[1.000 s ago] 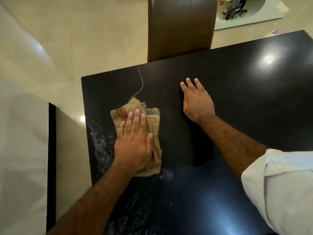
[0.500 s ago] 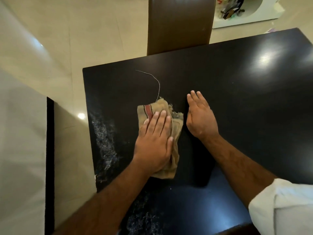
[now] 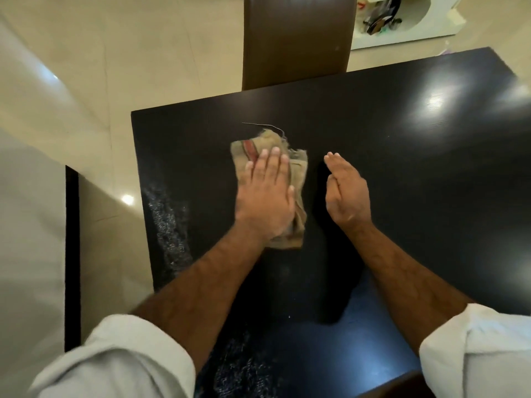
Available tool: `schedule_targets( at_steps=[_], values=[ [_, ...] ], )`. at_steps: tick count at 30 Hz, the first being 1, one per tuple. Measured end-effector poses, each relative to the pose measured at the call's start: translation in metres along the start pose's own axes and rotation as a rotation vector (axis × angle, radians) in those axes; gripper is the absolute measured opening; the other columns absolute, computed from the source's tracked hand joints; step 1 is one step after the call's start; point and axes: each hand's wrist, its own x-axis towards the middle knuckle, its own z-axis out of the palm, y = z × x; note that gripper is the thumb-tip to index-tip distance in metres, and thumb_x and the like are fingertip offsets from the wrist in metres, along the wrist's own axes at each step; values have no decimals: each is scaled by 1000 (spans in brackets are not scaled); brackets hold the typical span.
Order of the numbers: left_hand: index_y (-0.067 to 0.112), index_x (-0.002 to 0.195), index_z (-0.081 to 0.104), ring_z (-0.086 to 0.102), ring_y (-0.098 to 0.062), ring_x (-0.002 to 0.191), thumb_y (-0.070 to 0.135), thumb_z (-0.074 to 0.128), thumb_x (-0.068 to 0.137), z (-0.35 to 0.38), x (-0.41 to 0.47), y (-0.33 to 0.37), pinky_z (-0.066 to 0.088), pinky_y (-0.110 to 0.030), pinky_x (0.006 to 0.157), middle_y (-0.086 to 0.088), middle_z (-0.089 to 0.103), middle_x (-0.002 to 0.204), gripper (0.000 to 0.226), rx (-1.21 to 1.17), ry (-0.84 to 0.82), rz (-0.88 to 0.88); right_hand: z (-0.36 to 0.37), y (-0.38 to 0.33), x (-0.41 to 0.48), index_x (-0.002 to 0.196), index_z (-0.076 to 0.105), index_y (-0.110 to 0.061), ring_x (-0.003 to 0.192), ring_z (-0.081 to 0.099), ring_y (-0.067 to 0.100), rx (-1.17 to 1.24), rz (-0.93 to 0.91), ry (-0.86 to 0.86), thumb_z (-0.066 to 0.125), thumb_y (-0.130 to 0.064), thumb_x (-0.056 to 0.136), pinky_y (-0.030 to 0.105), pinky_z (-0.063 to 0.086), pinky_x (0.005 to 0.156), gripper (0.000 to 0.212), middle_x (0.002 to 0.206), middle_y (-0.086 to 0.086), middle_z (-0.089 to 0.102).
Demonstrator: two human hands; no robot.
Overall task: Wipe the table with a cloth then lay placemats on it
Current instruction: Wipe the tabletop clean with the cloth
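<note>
Left hand [image 3: 265, 193] flat with straight fingers pressing a crumpled tan cloth with a red stripe [image 3: 290, 179] on the glossy black table [image 3: 402, 173], right hand [image 3: 346, 193] released just beside, brown chair back [image 3: 297, 38] at the far edge, streaky smears [image 3: 169, 222] near the left edge.

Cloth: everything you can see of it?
The cloth is tan, coarse-woven, with a red stripe near its far left corner and frayed edges; a loose thread trails from its far end. It lies folded and rumpled on the dark table. The left hand presses flat on it, fingers straight, covering its middle. The right hand is beside it, apart.
</note>
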Motion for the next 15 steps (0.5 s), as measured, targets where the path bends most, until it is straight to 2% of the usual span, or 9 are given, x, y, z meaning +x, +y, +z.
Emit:
schedule_targets(
  at_steps=[3,6,9,12,15],
  values=[
    [16,179,2,-6,-27,174,50,14,113,8,-44,30,7,-56,139,-9,-5,187,75,-32,-67,118,-5,-1,-1,152,65,-2,153,55,27,114,23,42,46,-10,104,44,39,132,53,157,15,64],
    [17,179,3,-7,-25,174,50,19,115,13,-100,18,10,-55,138,-7,-6,188,74,-22,-75,132,-8,-8,-3,153,64,-3,154,53,24,113,27,19,48,-7,105,46,38,133,51,159,13,63],
    [15,179,7,-5,-24,174,50,23,115,9,-144,-29,12,-54,139,-7,-3,188,74,10,-52,57,-10,-11,-4,156,62,-6,157,49,21,107,57,-7,50,-4,109,37,32,135,49,162,10,60],
    [16,179,7,-4,-24,174,53,19,114,-6,-145,-89,10,-53,140,-6,-2,188,76,44,-52,-46,-9,-11,-6,157,62,-7,157,48,19,106,64,-7,51,-3,110,28,28,132,48,164,9,59],
    [15,179,2,-6,-26,174,55,8,112,-23,-98,-152,6,-53,140,-7,-4,188,78,37,-38,-182,-5,-14,-9,160,57,-6,161,43,25,23,-1,-27,49,-13,111,39,29,134,50,167,11,54]
  ],
)
